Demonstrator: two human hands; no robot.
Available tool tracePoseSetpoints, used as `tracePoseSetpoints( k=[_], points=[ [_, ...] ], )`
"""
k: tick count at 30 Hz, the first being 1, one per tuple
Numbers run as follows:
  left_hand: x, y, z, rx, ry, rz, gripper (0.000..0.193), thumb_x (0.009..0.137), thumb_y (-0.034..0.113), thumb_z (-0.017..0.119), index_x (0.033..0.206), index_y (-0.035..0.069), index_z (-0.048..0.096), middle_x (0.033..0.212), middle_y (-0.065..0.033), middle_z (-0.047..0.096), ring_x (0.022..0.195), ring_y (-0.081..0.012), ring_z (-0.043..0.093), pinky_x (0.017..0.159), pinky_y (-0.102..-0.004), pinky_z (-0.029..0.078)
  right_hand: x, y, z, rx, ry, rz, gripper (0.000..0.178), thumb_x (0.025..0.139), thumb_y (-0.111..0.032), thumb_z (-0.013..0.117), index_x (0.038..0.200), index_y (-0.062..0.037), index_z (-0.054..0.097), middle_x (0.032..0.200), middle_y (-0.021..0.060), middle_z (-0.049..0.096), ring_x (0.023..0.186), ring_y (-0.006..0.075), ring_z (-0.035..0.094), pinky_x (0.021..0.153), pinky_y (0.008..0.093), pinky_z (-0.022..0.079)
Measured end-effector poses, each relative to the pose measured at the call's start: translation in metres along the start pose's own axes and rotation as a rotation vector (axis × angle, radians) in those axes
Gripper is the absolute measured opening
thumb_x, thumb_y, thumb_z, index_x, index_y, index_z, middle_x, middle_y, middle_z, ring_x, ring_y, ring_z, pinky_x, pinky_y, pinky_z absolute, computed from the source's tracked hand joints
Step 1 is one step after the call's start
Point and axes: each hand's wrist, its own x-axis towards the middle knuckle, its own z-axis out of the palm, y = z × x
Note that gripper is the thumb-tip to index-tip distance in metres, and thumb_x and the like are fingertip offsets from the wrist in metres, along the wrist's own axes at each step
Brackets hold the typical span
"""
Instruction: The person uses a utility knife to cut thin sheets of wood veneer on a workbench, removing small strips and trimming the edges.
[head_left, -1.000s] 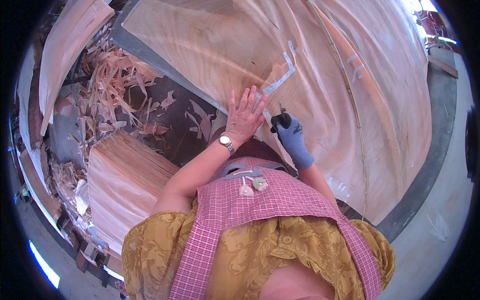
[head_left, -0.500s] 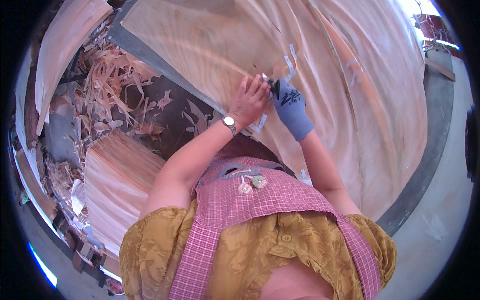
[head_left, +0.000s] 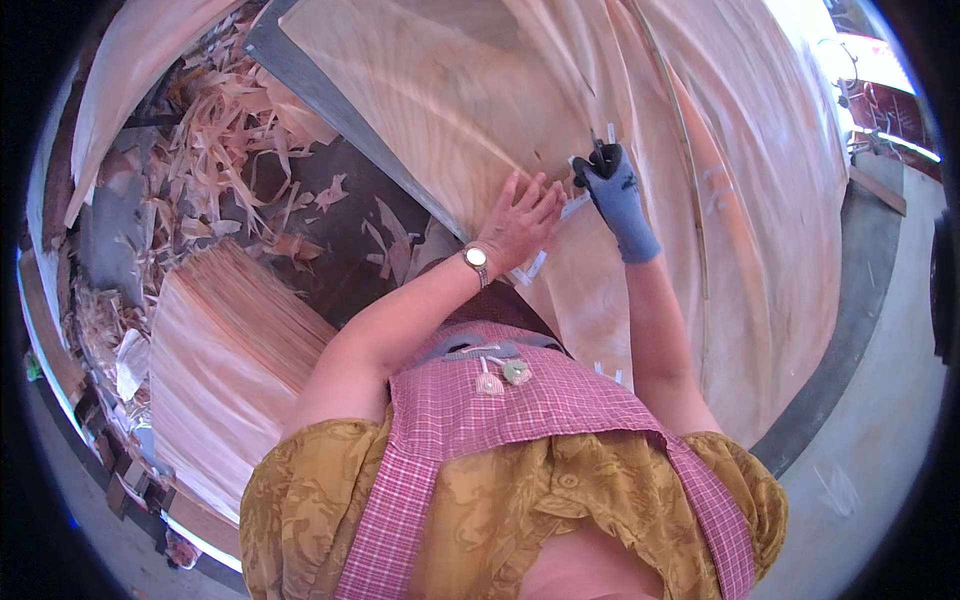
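A large thin wood veneer sheet point(head_left: 430, 90) with wavy grain lies spread before me. My left hand point(head_left: 522, 215), bare and with a watch at the wrist, lies flat on it with the fingers spread. Just to its right, my right hand point(head_left: 615, 195), in a blue glove with dark fingertips, is closed around a small knife point(head_left: 595, 138). Its thin tip points away from me over the veneer; most of the knife is hidden in the glove. Pieces of white tape point(head_left: 530, 268) stick to the sheet beside both hands. A small dark slit point(head_left: 538, 155) shows beyond my left fingers.
Torn veneer scraps point(head_left: 230, 140) are heaped at the left. Nearer, a stack of veneer sheets point(head_left: 230, 340) stands by my left arm. A dark board edge point(head_left: 340, 120) runs under the sheet. A long narrow strip point(head_left: 690, 150) crosses the veneer on the right.
My right hand has moved right, away from my left fingers, with the knife now pointing away from me. My left hand has shifted slightly right and nearer, its fingers more spread.
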Motion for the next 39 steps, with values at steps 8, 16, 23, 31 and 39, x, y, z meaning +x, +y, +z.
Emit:
tracePoseSetpoints(
  k=[8,16,23,31,39],
  points=[
    [0.001,0.0,-0.005,-0.006,-0.048,-0.03,0.048,0.087,0.029,0.063,0.13,0.008,0.061,0.138,-0.0078,0.056,0.133,-0.0292,0.048,0.112,-0.0577,0.028,-0.014,-0.027,-0.009,-0.475,0.049,0.049,0.06,0.081,-0.045,0.077,0.116,-0.0025,0.052,0.098,0.0212,0.071,0.089,0.0394,0.069,0.073,0.0473,0.054],
    [0.011,-0.028,-0.057,-0.384,0.085,-0.328,0.038,0.086,0.024,0.066,0.118,0.004,0.063,0.119,-0.0125,0.065,0.113,-0.0316,0.06,0.1,-0.0471,0.044,-0.038,0.01,-0.052,-0.287,0.375,-0.313,0.013,0.092,-0.008,0.063,0.103,-0.0039,0.066,0.093,0.0173,0.07,0.084,0.0331,0.068,0.073,0.0398,0.053],
    [-0.041,-0.137,-0.067,-1.065,0.548,-1.655,0.028,0.086,0.03,0.072,0.098,0.006,0.061,0.089,-0.0051,0.062,0.07,-0.0134,0.059,0.053,-0.0292,0.046,-0.08,0.123,-0.155,-1.004,0.439,0.169,0.028,0.102,-0.032,0.048,0.117,-0.012,0.06,0.104,0.0157,0.066,0.101,0.0387,0.061,0.082,0.0542,0.05],
    [-0.019,-0.153,-0.066,-1.208,0.379,-1.66,0.034,0.08,0.035,0.082,0.086,0.01,0.06,0.078,0.0001,0.061,0.061,-0.013,0.059,0.047,-0.0278,0.042,-0.088,0.141,-0.165,-1.123,0.342,0.015,0.02,0.098,-0.028,0.055,0.105,-0.0095,0.058,0.097,0.0146,0.063,0.095,0.034,0.062,0.07,0.0471,0.055],
    [0.009,-0.146,-0.091,-1.221,0.417,-1.368,0.033,0.081,0.028,0.084,0.088,0.006,0.059,0.083,-0.0063,0.066,0.064,-0.0165,0.065,0.05,-0.0303,0.052,-0.11,0.126,-0.205,-1.094,0.353,-0.068,0.024,0.096,-0.022,0.058,0.113,-0.0064,0.054,0.1,0.0145,0.062,0.089,0.0318,0.066,0.071,0.0453,0.055]
  ],
)
